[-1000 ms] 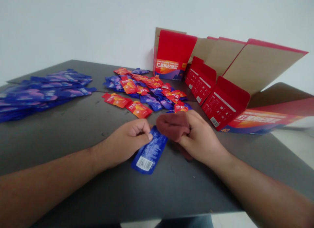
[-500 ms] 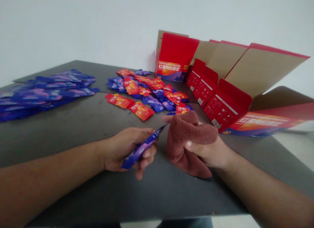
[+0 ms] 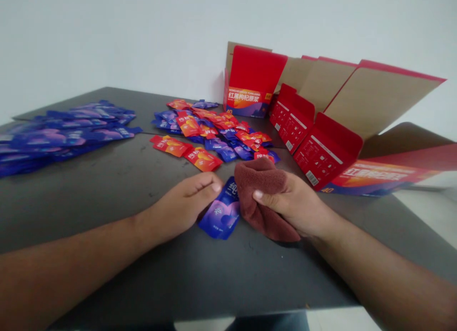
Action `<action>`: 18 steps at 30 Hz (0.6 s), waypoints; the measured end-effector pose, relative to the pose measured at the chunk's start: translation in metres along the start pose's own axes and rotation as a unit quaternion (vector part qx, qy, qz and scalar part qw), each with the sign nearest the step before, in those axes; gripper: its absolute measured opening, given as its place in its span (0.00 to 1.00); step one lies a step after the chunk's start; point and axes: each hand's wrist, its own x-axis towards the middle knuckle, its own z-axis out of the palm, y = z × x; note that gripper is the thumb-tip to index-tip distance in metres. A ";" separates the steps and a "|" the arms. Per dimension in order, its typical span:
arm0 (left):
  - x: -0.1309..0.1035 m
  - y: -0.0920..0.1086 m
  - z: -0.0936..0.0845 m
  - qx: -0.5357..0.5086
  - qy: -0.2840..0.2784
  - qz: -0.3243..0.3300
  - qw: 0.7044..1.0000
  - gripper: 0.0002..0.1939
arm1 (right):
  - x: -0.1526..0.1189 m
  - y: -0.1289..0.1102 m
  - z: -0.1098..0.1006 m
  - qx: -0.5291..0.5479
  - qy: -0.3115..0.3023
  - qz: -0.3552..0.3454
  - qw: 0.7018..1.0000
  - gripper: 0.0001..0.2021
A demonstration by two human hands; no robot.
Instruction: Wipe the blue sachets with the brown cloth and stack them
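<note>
My left hand (image 3: pixel 193 198) is closed on a blue and purple sachet (image 3: pixel 220 216), its thumb at the upper left edge. White lettering on the sachet faces me. In my right hand (image 3: pixel 296 202) is a brown plush cloth (image 3: pixel 259 188), folded over the fingers, with the thumb pressed on top. The cloth meets the right side of the sachet; the fingertips behind it are hidden. Just beyond the hands, two red-orange sachets (image 3: pixel 203 159) lie on the dark table (image 3: pixel 143 283).
A mixed pile of red and blue sachets (image 3: pixel 214 126) lies in the middle. On the left is a heap of blue sachets (image 3: pixel 67 131). Open red cardboard boxes (image 3: pixel 314 150) stand at the right with flaps raised, one box (image 3: pixel 250 91) behind the pile. A white wall closes the back.
The sachet has turned from nearly edge-on to face me. My left hand has rolled over, and the cloth in my right hand has shifted slightly left against the sachet.
</note>
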 end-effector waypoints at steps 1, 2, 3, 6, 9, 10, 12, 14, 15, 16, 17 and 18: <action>0.001 -0.001 -0.002 0.047 -0.005 0.016 0.999 0.14 | 0.000 0.001 0.001 0.012 -0.007 0.006 1.000 0.14; 0.001 -0.001 -0.004 0.084 -0.011 0.025 0.996 0.13 | 0.000 0.001 0.002 0.024 -0.013 0.009 1.000 0.14; 0.001 0.000 -0.005 0.112 -0.014 0.030 0.993 0.11 | 0.000 0.001 0.004 0.031 -0.019 0.013 0.999 0.14; 0.000 0.001 -0.006 0.145 -0.004 0.034 0.989 0.10 | -0.001 -0.004 0.006 -0.002 -0.018 0.006 1.000 0.14; -0.002 0.002 -0.003 0.142 0.008 0.021 0.990 0.10 | -0.001 -0.014 0.002 -0.140 0.036 -0.032 0.989 0.12; -0.002 0.002 -0.002 0.139 0.010 0.017 0.990 0.10 | -0.001 -0.017 0.000 -0.200 0.065 -0.056 0.976 0.12; -0.002 0.002 -0.001 0.124 0.010 0.012 0.992 0.10 | -0.001 -0.018 -0.001 -0.321 0.108 -0.115 0.934 0.12; -0.002 0.002 0.000 0.102 -0.002 0.005 0.995 0.10 | -0.003 -0.015 0.002 -0.414 0.113 -0.186 0.884 0.10; -0.002 0.002 0.000 0.093 -0.009 0.000 0.996 0.10 | -0.004 -0.012 0.006 -0.445 0.076 -0.191 0.871 0.08; -0.002 0.003 0.000 0.084 -0.012 -0.006 0.996 0.10 | -0.007 -0.009 0.010 -0.457 0.032 -0.207 0.864 0.07; -0.002 0.003 0.000 0.078 -0.009 -0.011 0.997 0.11 | -0.009 -0.007 0.014 -0.457 -0.007 -0.218 0.862 0.08; -0.001 0.004 -0.001 0.078 0.000 -0.014 0.997 0.11 | -0.011 -0.006 0.018 -0.453 -0.060 -0.227 0.860 0.08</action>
